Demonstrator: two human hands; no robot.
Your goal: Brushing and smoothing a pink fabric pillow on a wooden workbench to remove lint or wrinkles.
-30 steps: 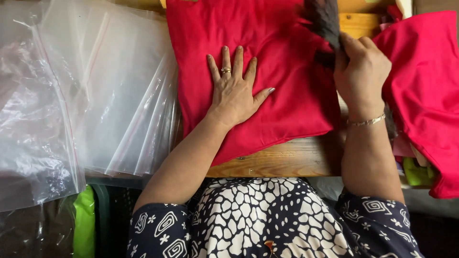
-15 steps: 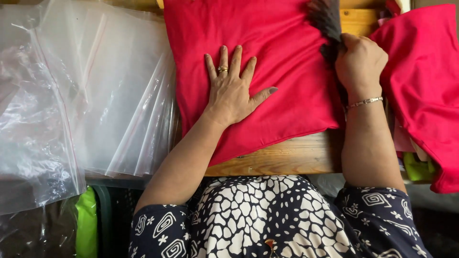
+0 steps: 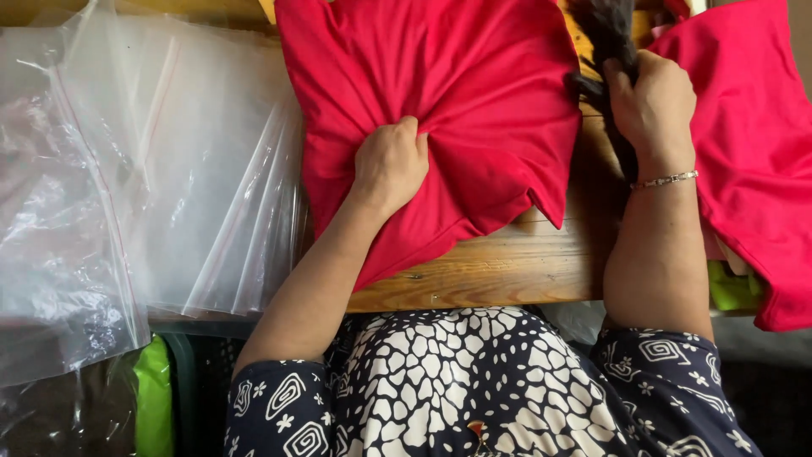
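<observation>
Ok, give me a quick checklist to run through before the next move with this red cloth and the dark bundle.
1. Left hand has a grip on the red cloth: ok, fingers bunch the fabric.
2. Right hand holds the dark bundle: ok, closed around it.
3. Cloth supported by the wooden table: ok.
4. Cloth lying flat: not ok, gathered into folds.
5. What the bundle is: cannot tell.
6. Clear plastic bags within reach: ok, stacked beside the left arm.
</observation>
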